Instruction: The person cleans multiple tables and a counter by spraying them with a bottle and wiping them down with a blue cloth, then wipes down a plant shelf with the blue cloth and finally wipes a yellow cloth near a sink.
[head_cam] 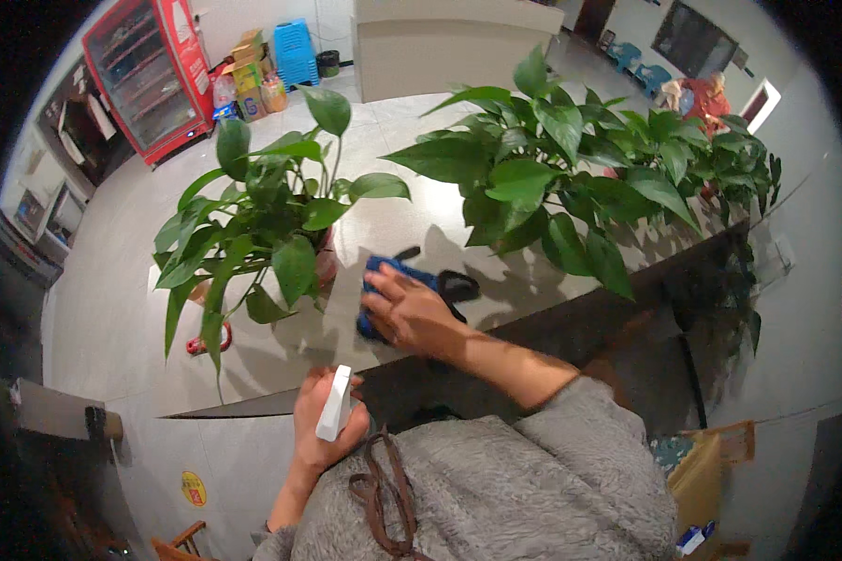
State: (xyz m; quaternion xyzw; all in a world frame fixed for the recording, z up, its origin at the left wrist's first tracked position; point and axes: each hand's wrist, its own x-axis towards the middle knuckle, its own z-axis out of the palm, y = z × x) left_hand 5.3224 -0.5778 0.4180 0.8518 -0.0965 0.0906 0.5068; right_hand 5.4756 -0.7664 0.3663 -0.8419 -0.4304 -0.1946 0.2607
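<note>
My right hand (410, 308) presses down on a dark blue cloth (373, 326) on the light counter top (421, 203). Just beyond those fingers lies a black looped object (458, 286), partly under the hand; I cannot tell what it is. My left hand (316, 414), close to my body at the counter's near edge, is wrapped around what looks like a spray bottle. Only its white head (335, 404) shows clearly, the body being hidden by the hand. Left of the cloth stands a leafy green potted plant (274, 217) in a reddish pot (327, 259).
More leafy potted plants (547, 182) line the counter to the right. A small red object (210, 340) lies under the left plant's leaves. Past the counter are a red glass-door fridge (151, 77), stacked blue stools (296, 52) and boxes (249, 80). A wooden chair (182, 540) stands lower left.
</note>
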